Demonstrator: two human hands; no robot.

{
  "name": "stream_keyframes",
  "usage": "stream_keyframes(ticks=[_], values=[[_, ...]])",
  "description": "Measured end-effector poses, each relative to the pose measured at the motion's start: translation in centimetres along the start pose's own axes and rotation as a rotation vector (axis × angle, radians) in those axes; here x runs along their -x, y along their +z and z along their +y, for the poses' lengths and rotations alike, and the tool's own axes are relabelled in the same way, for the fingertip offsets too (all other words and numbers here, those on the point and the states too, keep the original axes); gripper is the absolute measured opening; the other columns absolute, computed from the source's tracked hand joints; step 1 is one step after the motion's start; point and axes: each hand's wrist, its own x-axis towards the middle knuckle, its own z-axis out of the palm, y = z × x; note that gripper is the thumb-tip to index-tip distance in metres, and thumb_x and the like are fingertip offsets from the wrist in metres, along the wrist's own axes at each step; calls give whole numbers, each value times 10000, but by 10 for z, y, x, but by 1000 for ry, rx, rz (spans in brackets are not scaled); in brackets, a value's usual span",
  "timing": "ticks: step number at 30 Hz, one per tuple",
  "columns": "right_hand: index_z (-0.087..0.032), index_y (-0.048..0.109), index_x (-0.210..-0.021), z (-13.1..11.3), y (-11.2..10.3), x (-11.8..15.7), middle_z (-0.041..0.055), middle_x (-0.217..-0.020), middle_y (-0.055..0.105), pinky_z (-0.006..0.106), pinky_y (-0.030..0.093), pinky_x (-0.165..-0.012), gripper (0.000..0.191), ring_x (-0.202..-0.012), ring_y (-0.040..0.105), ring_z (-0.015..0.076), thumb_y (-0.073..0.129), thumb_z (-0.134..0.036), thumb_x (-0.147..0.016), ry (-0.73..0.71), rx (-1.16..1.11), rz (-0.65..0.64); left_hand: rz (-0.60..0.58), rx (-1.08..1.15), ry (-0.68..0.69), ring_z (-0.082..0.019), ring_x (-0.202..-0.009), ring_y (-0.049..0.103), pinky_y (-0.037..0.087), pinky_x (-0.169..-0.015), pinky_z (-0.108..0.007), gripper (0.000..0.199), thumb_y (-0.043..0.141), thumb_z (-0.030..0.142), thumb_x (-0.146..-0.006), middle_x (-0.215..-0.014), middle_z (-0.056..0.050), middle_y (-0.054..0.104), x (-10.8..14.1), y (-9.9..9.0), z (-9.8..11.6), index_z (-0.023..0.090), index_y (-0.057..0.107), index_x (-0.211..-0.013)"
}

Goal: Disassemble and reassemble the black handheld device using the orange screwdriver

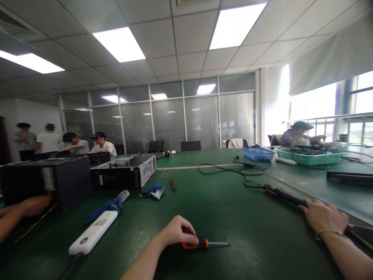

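Low in the middle, my left hand (179,232) has its fingers closed round the handle of an orange-and-black screwdriver (204,244). The screwdriver lies close to the green tabletop, its metal shaft pointing right. At the right, my right hand (326,217) is closed over the near end of a long black bar (285,197) with a cord at its far end. I cannot make out exactly what the bar is, and my hand hides part of it.
A white power strip (93,232), blue gloves (154,190) and an open computer case (125,171) lie left. Another person's arm (27,210) reaches into a dark case (74,179). Blue (258,154) and green baskets (314,158) stand far right, near a cable (221,171).
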Motion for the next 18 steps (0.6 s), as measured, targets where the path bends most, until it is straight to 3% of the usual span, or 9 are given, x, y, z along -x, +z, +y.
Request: stream_keyframes(ticks=[6, 18], values=[[-331, 678, -963, -2, -2, -1, 86, -1038, 671, 450, 402, -713, 286, -999, 544, 336, 449, -450, -841, -75, 3, 18, -12, 13, 24, -112, -583, 505, 366, -528, -201, 448, 771, 535, -627, -656, -20, 640, 2, -1, 1, 133, 769, -824], [-215, 679, -826, -13, -4, -4, 142, -989, 677, 479, 400, -740, 387, -972, 573, 361, 356, -410, -913, -78, 74, -68, -13, -53, 35, -112, -568, 501, 378, -522, -203, 485, 703, 578, -689, -670, -30, 642, -1, -2, -3, 126, 766, -851]])
